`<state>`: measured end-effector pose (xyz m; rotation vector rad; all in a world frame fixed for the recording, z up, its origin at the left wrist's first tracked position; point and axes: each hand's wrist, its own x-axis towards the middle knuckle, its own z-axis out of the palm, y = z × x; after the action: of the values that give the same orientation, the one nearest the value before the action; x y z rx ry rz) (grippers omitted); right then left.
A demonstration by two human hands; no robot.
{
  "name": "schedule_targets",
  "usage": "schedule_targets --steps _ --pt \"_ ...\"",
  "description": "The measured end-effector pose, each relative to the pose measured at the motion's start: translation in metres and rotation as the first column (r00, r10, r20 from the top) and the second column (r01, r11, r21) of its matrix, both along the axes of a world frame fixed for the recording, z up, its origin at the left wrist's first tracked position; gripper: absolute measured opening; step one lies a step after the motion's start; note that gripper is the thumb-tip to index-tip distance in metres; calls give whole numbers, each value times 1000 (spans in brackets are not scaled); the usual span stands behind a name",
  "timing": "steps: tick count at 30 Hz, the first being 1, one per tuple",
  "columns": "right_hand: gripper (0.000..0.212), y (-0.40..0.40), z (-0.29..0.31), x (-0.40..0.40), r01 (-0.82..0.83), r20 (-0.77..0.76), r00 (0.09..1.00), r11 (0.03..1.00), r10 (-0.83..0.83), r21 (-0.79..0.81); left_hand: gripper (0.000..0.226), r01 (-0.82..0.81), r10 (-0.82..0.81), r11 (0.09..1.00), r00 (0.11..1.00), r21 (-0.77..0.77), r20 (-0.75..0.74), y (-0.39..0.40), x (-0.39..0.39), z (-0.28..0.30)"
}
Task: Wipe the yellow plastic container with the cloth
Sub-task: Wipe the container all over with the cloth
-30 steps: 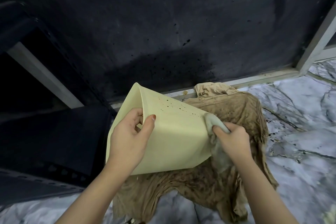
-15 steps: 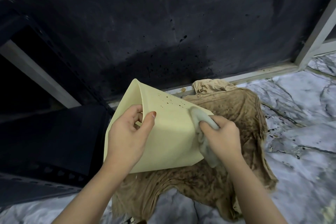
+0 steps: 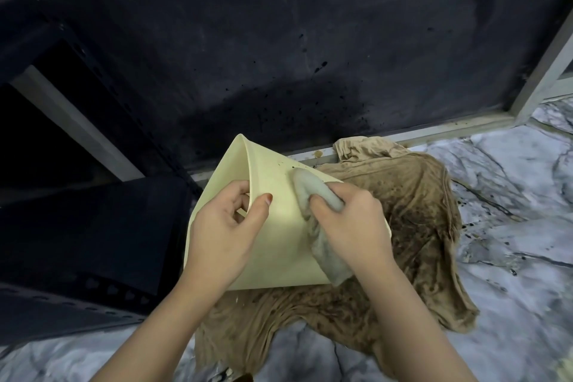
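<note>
1. A dark wall panel (image 3: 279, 40) fills the upper part of the view, flecked with small black spots and bordered at its foot by a pale metal frame rail (image 3: 434, 130).
2. A grey-veined marble surface (image 3: 511, 226) spreads across the lower right, speckled with dark drips.
3. A stained brown garment (image 3: 412, 220) lies crumpled on the marble, one end bunched against the rail.
4. The yellow plastic container (image 3: 279, 242) is held tilted above the brown garment, in the middle of the view, its open rim facing left and its outer wall facing the camera; a few dark specks dot the wall near its upper edge.
5. The left hand (image 3: 223, 232) grips the container's rim, thumb on the outer wall, fingers curled inside.
6. The right hand (image 3: 350, 223) clutches a pale grey cloth (image 3: 310, 192), fingers curled round it, pressing it against the container's outer wall; a loose tail of cloth hangs below the hand.
</note>
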<state>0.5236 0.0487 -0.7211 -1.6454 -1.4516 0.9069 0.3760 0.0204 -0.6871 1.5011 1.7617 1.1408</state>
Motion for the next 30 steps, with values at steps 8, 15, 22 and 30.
schedule_targets --steps 8,15,22,30 --pt "18 14 -44 39 153 -16 987 968 -159 -199 6 -21 21 1000 996 -8 87 -3 -5 -1" --pt "18 16 -62 58 250 -1 965 923 -262 -294 20 -26 35 998 987 -58 158 -3 -3 3" --pt "17 10 -73 70 284 34 957 908 -288 -309 51 21 5 985 988 -170 154 -4 1 19" --pt "12 -3 -79 68 316 77 949 916 -307 -245 14 -143 178 972 966 -187 189 -1 6 20"
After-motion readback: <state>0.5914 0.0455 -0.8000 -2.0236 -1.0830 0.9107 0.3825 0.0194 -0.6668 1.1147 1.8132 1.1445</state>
